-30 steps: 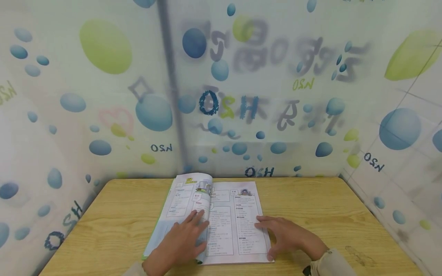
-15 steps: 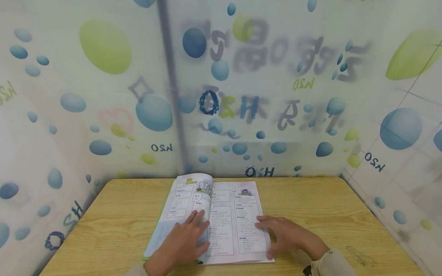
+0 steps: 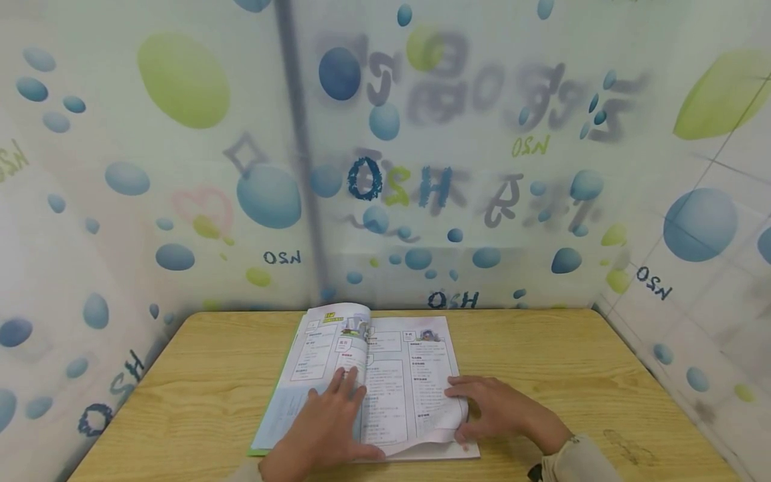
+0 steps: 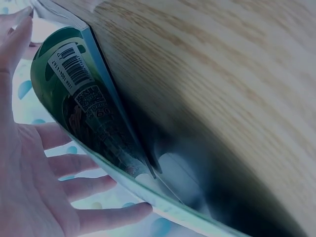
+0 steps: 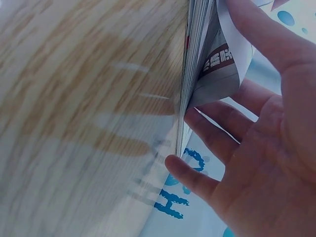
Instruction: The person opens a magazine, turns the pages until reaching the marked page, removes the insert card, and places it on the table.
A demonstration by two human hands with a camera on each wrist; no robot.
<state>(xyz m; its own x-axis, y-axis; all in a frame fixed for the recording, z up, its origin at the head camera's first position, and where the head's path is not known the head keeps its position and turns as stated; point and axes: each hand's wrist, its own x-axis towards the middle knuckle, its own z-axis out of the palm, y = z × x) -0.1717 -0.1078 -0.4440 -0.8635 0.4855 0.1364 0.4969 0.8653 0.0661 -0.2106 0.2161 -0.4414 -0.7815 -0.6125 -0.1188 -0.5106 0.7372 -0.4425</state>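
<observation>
An open book [image 3: 385, 402] with printed pages and a green cover edge lies on the wooden table. My left hand [image 3: 325, 418] rests on its left page near the spine, fingers spread and thumb reaching toward the bottom edge of the right page. In the left wrist view the curved green cover [image 4: 74, 98] shows a barcode, with the left fingers [image 4: 89, 187] along its edge. My right hand [image 3: 496, 412] is at the book's lower right, its thumb and fingers holding the lifted corner of a page [image 5: 224, 64]. That corner curls up from the pages beneath.
The wooden table [image 3: 199, 381] extends on both sides of the book. Behind and beside it stand pale walls [image 3: 385, 268] covered in blue and green bubbles and mirrored lettering.
The right page's lower corner has lifted and curled inward, with the right thumb moving slightly left. My left thumb has spread to the right, toward the bottom of the right page.
</observation>
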